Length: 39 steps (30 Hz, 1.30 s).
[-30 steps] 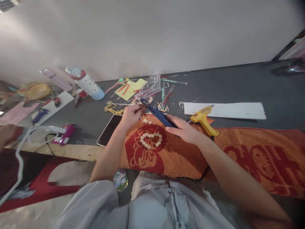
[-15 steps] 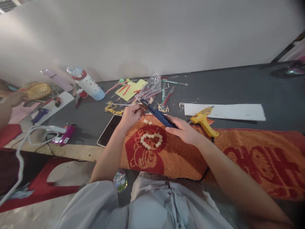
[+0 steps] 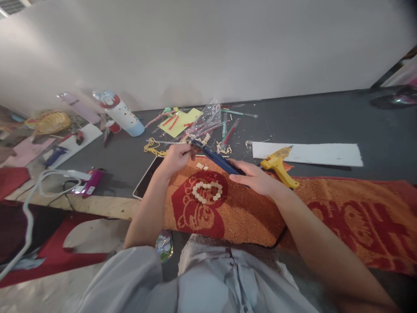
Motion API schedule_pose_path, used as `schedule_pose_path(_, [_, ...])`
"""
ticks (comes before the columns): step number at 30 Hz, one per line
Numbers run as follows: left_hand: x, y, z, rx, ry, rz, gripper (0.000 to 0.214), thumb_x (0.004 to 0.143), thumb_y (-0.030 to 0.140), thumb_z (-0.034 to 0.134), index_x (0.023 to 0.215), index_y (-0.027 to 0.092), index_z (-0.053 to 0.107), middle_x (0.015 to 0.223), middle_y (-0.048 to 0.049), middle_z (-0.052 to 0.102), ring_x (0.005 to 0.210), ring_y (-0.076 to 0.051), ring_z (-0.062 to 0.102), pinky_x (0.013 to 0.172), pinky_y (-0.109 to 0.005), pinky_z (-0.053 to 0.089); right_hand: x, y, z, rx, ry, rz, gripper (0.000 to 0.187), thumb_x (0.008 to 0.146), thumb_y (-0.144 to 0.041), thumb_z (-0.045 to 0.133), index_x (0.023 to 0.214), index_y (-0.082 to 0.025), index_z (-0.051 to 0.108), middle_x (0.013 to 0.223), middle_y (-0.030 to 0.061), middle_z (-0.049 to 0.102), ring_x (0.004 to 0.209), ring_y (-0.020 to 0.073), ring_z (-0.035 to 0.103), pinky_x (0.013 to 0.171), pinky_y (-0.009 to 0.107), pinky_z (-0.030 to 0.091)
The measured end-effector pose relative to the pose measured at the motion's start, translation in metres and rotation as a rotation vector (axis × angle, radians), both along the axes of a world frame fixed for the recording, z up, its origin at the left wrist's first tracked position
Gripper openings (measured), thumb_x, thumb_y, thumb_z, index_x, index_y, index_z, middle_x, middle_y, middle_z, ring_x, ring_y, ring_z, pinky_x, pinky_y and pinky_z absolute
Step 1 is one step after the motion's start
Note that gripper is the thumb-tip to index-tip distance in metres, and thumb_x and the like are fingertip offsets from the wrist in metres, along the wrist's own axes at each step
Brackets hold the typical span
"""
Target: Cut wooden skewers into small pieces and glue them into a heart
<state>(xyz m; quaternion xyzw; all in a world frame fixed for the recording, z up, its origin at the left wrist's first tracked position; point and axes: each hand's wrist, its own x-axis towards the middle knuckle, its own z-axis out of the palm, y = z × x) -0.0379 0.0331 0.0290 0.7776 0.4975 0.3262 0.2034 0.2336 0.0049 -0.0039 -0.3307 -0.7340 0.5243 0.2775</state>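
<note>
My right hand (image 3: 254, 177) grips a dark blue glue gun (image 3: 213, 156) that points up and left over the orange and red towel (image 3: 247, 208). At the gun's tip, my left hand (image 3: 176, 157) pinches something small that I cannot make out. Just below both hands, a heart-shaped ring of small pale pieces (image 3: 206, 191) lies on the towel's red patch. A few loose pale pieces (image 3: 202, 166) lie between the hands.
A yellow glue gun (image 3: 278, 164) rests beside a white strip (image 3: 309, 152). A tablet (image 3: 148, 178) lies left of the towel. Sticks, yellow paper (image 3: 179, 121) and a plastic bag (image 3: 206, 117) clutter the back; a spotted bottle (image 3: 119, 112), cables and a purple lighter (image 3: 89, 184) sit left.
Both hands stay almost still at the gun's tip. At the far left edge, another person's hand has moved about and drawn back.
</note>
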Motion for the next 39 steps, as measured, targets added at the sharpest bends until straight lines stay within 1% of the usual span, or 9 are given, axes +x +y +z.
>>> schedule_pose_path(5, [-0.0053, 0.0025, -0.0027, -0.037, 0.031, -0.005, 0.025, 0.079, 0.017, 0.048, 0.059, 0.015, 0.063, 0.066, -0.0027, 0.068, 0.065, -0.012, 0.06, 0.067, -0.022, 0.045, -0.0017, -0.0013, 0.0004, -0.135, 0.042, 0.009, 0.062, 0.084, -0.048, 0.058, 0.139, -0.021, 0.049, 0.146, 0.0069, 0.05, 0.133, 0.0307, 0.046, 0.112, 0.049, 0.03])
schedule_pose_path(10, [-0.0049, 0.0023, -0.0001, -0.088, 0.003, -0.027, 0.026, 0.082, 0.022, 0.05, 0.061, 0.014, 0.063, 0.066, -0.0028, 0.068, 0.063, -0.011, 0.058, 0.066, -0.023, 0.045, -0.0021, -0.0022, 0.0005, -0.268, 0.106, 0.024, 0.07, 0.08, -0.048, 0.06, 0.141, -0.018, 0.047, 0.141, 0.0083, 0.054, 0.126, 0.0282, 0.05, 0.104, 0.041, 0.039])
schedule_pose_path(15, [-0.0044, 0.0009, 0.0028, -0.098, 0.019, -0.03, 0.029, 0.082, 0.024, 0.05, 0.057, 0.015, 0.06, 0.064, -0.0029, 0.066, 0.063, -0.011, 0.058, 0.065, -0.023, 0.043, -0.0008, -0.0013, 0.0018, -0.281, 0.075, 0.024, 0.072, 0.08, -0.048, 0.06, 0.142, -0.015, 0.046, 0.133, 0.0103, 0.058, 0.121, 0.0275, 0.053, 0.094, 0.038, 0.045])
schedule_pose_path(18, [-0.0052, 0.0011, 0.002, -0.106, 0.024, -0.035, 0.031, 0.083, 0.027, 0.049, 0.057, 0.014, 0.06, 0.063, -0.003, 0.065, 0.062, -0.011, 0.056, 0.063, -0.023, 0.042, 0.0002, -0.0001, 0.0023, -0.262, 0.047, 0.032, 0.071, 0.08, -0.049, 0.058, 0.142, -0.015, 0.046, 0.133, 0.0105, 0.059, 0.121, 0.0287, 0.054, 0.096, 0.041, 0.045])
schedule_pose_path(21, [-0.0061, 0.0019, 0.0005, -0.122, 0.007, -0.038, 0.032, 0.084, 0.03, 0.05, 0.058, 0.014, 0.061, 0.062, -0.0031, 0.064, 0.06, -0.011, 0.054, 0.06, -0.023, 0.04, 0.0004, 0.0004, 0.0015, -0.193, 0.028, 0.037, 0.067, 0.082, -0.048, 0.057, 0.141, -0.017, 0.047, 0.14, 0.0094, 0.055, 0.127, 0.0298, 0.05, 0.105, 0.046, 0.038])
schedule_pose_path(24, [-0.0053, 0.0024, 0.0005, -0.141, -0.03, -0.032, 0.032, 0.084, 0.03, 0.051, 0.06, 0.013, 0.062, 0.059, -0.0027, 0.061, 0.055, -0.009, 0.049, 0.054, -0.021, 0.037, -0.0011, -0.0004, -0.001, -0.032, -0.021, 0.002, 0.058, 0.085, -0.044, 0.055, 0.139, -0.021, 0.049, 0.143, 0.0078, 0.052, 0.132, 0.0299, 0.047, 0.112, 0.049, 0.032])
schedule_pose_path(30, [0.0002, 0.0031, 0.0009, -0.252, -0.218, -0.067, 0.038, 0.081, 0.04, 0.059, 0.055, 0.013, 0.056, 0.048, -0.0004, 0.053, 0.043, -0.005, 0.036, 0.044, -0.019, 0.029, -0.0032, -0.0021, -0.0045, 0.216, -0.162, -0.076, 0.055, 0.088, -0.039, 0.05, 0.14, -0.02, 0.046, 0.14, 0.0113, 0.055, 0.13, 0.0315, 0.049, 0.109, 0.052, 0.036])
schedule_pose_path(35, [-0.0029, 0.0055, -0.0038, -0.352, -0.311, -0.12, 0.05, 0.079, 0.058, 0.061, 0.058, 0.013, 0.056, 0.049, -0.0022, 0.054, 0.041, -0.004, 0.035, 0.041, -0.02, 0.025, -0.0011, -0.0016, -0.0024, 0.295, -0.237, -0.069, 0.053, 0.09, -0.038, 0.048, 0.141, -0.021, 0.044, 0.141, 0.0119, 0.053, 0.131, 0.0299, 0.049, 0.109, 0.051, 0.038])
schedule_pose_path(39, [-0.0092, 0.006, -0.007, -0.421, -0.375, -0.176, 0.053, 0.075, 0.063, 0.063, 0.061, 0.013, 0.055, 0.049, -0.0012, 0.053, 0.039, -0.003, 0.032, 0.04, -0.019, 0.023, 0.0003, -0.0018, -0.0019, 0.342, -0.273, -0.062, 0.053, 0.091, -0.037, 0.047, 0.142, -0.021, 0.043, 0.14, 0.0129, 0.054, 0.129, 0.0305, 0.05, 0.107, 0.052, 0.04])
